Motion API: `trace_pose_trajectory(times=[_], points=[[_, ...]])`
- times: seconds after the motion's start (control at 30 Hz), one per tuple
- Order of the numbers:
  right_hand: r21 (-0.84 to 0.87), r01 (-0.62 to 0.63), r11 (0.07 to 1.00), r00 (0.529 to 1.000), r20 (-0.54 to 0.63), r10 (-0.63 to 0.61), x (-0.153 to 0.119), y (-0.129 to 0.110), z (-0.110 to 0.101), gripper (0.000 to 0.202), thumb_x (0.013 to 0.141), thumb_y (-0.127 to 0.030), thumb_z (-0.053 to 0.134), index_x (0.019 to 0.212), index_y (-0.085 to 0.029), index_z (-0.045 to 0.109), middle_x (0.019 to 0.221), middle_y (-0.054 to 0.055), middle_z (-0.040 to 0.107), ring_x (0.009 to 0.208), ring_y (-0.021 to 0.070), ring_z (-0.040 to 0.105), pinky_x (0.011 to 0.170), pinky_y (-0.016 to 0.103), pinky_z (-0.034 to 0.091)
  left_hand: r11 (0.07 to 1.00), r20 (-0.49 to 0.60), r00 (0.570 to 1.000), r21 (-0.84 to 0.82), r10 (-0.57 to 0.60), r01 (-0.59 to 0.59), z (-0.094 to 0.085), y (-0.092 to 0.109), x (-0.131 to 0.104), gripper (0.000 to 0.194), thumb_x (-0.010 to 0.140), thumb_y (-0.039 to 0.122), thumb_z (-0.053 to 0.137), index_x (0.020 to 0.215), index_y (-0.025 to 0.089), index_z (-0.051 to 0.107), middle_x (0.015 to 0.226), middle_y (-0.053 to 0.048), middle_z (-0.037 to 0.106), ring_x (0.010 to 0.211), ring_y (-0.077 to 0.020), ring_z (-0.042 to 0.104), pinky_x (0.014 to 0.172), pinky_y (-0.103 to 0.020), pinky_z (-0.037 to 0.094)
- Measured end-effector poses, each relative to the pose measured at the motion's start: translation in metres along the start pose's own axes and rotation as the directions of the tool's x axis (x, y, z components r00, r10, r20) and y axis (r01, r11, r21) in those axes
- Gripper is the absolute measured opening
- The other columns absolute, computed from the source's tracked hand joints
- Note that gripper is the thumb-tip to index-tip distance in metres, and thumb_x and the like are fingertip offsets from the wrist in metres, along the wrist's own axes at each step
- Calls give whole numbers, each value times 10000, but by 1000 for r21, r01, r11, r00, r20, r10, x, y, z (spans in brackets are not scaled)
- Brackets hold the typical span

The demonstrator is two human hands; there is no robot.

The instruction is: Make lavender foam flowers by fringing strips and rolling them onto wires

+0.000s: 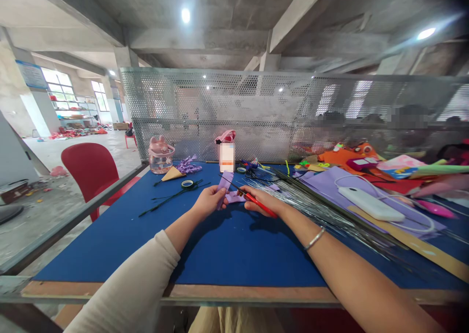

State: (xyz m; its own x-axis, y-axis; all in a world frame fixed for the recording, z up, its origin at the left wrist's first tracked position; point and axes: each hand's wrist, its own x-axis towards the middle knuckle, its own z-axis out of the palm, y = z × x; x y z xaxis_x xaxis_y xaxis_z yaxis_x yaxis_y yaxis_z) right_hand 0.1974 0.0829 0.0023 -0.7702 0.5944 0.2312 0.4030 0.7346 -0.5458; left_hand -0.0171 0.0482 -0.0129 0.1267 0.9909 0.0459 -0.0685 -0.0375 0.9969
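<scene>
- The pink bottle stands at the back left of the blue table.
- The strip of purple paper is to the right of the pink bottle and closer to the person.
- The left hand pinches this strip with its thumb and fingers.
- The right hand is farther right of the bottle. Its fingers are wrapped around the red handle of the scissors.
- The blades point at the strip. I can't tell if they touch it.
- A tan paper cone and some frilly purple paper lie just right of the bottle.
- A roll of tape and thin dark green stems lie in front of the bottle, a bit to its right.
- Shiny silver strands and big purple sheets lie far to the bottle's right.
- A red chair stands left of the bottle, off the table.
</scene>
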Motion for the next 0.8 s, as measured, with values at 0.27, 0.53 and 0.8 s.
trace_pose_trajectory(times=[0.27,0.53,0.8], points=[[39,-24,999,1000,18,24,0,-1,0,563,833,-636,459,1138,-163,475,697,-27,439,568,106,331,512,235,288,999,-42,999,-27,21,-22,0,2,-2,287,776,413,649,800,138,568,550,12,596,429,-79,539,445,-180,400],[66,-11,998,1000,1,11,1,-3,2,614,815,-711,410,1090,-171,505,704,-7,476,568,115,369,512,241,308,1000,1,1000,12,6,-6,1,3,-3,287,774,415,646,791,138,573,555,11,596,427,-83,538,446,-188,398],[99,-84,992,994,-60,90,3,-3,6,585,789,-706,457,970,-161,566,644,-13,464,533,112,375,499,241,317,1000,10,1000,-5,21,-21,-1,-1,-1,337,756,460,653,810,134,587,566,3,599,443,-90,537,470,-205,407]])
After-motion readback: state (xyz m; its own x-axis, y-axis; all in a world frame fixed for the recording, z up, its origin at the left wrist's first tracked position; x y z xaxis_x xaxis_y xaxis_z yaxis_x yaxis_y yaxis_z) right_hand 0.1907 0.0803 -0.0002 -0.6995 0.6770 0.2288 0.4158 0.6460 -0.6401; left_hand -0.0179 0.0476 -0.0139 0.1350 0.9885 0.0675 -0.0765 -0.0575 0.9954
